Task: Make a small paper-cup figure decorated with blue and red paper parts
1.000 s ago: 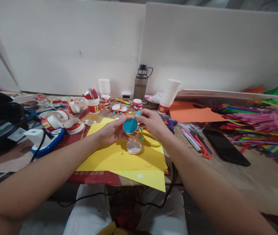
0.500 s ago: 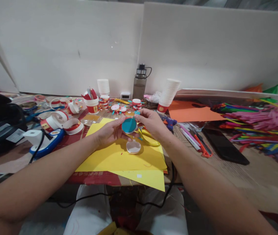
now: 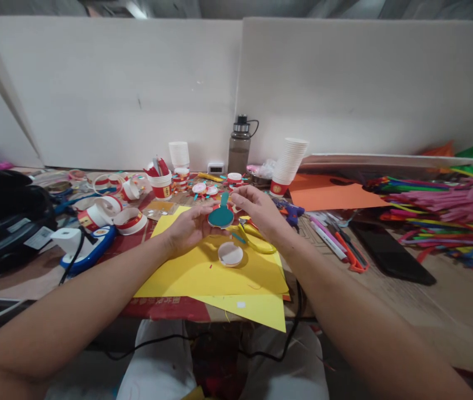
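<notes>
Above the yellow paper, my left hand [image 3: 190,228] grips a short round paper cup piece [image 3: 220,216], its face teal and its rim red and white. A narrow teal strip [image 3: 224,199] sticks up from its far edge. My right hand [image 3: 257,210] is closed at the piece's right edge, fingertips beside the strip; its exact grip is partly hidden. Below them a white cup bottom [image 3: 230,254] rests on the yellow paper [image 3: 203,278]. Yellow-handled scissors [image 3: 259,243] lie just right of it, partly under my right hand.
Cut cup rings [image 3: 130,220] and a blue-and-white power strip [image 3: 103,247] lie left. A water bottle [image 3: 239,147] and stacked paper cups [image 3: 290,164] stand behind. Rightward are a glue gun [image 3: 292,211], pens [image 3: 328,239], a phone [image 3: 390,253] and pipe cleaners [image 3: 453,205].
The teal strip now stands upright at the piece's far edge, where before it was at my right fingertips. The teal face is tilted flatter. The whole view has shifted slightly.
</notes>
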Demonstrator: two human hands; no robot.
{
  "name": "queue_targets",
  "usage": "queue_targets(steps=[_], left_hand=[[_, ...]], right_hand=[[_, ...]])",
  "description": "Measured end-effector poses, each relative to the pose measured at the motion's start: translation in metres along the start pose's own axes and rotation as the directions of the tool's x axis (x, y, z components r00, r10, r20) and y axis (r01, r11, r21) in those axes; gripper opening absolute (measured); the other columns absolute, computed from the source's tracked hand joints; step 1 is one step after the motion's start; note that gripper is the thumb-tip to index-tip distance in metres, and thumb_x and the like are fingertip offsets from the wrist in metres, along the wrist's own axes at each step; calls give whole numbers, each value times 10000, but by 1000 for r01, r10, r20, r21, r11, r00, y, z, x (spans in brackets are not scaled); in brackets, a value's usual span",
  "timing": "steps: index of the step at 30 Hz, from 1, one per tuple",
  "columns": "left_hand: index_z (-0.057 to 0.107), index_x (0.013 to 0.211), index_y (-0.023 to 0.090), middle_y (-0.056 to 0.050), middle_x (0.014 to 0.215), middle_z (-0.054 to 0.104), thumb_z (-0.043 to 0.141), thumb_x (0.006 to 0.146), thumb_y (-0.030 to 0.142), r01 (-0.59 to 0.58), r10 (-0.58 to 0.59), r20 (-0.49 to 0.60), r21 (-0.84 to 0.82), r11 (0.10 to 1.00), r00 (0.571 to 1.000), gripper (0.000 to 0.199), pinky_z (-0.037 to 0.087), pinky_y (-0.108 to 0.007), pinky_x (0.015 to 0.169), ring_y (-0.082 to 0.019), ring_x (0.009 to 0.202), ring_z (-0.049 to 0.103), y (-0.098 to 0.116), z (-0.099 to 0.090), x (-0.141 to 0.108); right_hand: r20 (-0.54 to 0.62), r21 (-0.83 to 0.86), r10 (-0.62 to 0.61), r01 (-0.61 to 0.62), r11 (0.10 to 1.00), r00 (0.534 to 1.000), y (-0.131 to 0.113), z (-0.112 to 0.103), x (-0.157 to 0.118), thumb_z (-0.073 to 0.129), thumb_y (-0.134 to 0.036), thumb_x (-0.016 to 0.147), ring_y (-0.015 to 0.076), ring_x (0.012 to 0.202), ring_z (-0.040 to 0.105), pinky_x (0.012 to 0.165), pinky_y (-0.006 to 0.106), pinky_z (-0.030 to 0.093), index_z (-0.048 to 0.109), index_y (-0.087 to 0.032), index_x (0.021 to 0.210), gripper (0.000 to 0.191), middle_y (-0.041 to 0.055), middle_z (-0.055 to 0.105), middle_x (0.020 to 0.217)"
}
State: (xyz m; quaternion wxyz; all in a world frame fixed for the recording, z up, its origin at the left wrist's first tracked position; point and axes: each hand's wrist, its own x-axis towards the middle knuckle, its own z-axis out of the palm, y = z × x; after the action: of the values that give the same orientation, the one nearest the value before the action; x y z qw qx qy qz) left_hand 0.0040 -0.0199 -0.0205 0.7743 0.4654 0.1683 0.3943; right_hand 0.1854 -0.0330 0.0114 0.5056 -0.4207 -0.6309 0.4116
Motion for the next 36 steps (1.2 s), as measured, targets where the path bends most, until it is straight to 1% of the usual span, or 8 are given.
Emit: queue_targets(steps=[9,15,20,23,26,30,33,36], left_hand=[[660,1139,148,-99,1135,707,509,841,172,-60,58,-48,-33,998,997,335,550,-460,902,-239,981,678,-3,-1,2],[669,1094,154,-96,1088,714,602,829,208,-86,91,-87,58,995,992,279,584,-389,837,-218,947,682,-7,3,2],[658,1012,141,-81,975,717,644,806,187,-111,144,-216,161,981,966,212,614,-345,707,-162,765,681,-6,3,5],[647,1002,127,-96,934,711,622,814,205,-114,167,-275,197,974,947,206,615,-348,685,-198,815,694,-3,-2,8],[633,990,122,-106,914,709,603,813,204,-128,193,-336,206,970,922,198,611,-366,706,-224,881,695,1,-8,10],[619,1014,122,-119,945,710,586,812,203,-147,221,-375,217,965,900,219,600,-387,738,-240,952,683,4,-10,12],[618,1001,133,-115,962,711,589,809,206,-161,243,-398,228,960,885,208,591,-387,743,-235,962,676,5,-10,12],[614,989,143,-104,950,711,602,805,215,-175,258,-407,231,957,876,198,582,-360,709,-216,910,677,2,-12,14]], right_hand=[[59,-469,-117,131,874,991,-1,8,-7,636,-176,707,133,773,564,721,292,481,550,-182,1030,334,36,618,999],[68,-474,-137,153,867,988,12,13,-7,588,-155,736,124,739,561,667,264,467,558,-173,1013,279,28,615,944],[84,-409,-86,113,905,993,-3,5,-6,662,-292,752,122,751,568,689,274,473,548,-161,1111,399,59,623,1050],[20,-451,-92,91,888,996,-14,-6,-6,624,-378,805,132,758,570,688,266,447,612,-155,936,258,45,660,948],[109,-638,-44,104,763,993,-16,-13,-6,606,-333,826,133,691,561,616,251,393,645,-171,794,170,12,664,773],[249,-882,195,140,450,949,-10,-7,-11,682,-249,771,175,731,591,630,270,382,701,-173,774,78,49,687,762],[251,-955,298,186,229,921,-9,5,-14,687,-285,783,250,882,601,741,315,406,732,-142,812,152,125,696,868],[205,-976,357,163,144,911,-13,13,-15,651,-326,819,279,943,596,795,341,416,744,-122,869,230,163,689,918]])
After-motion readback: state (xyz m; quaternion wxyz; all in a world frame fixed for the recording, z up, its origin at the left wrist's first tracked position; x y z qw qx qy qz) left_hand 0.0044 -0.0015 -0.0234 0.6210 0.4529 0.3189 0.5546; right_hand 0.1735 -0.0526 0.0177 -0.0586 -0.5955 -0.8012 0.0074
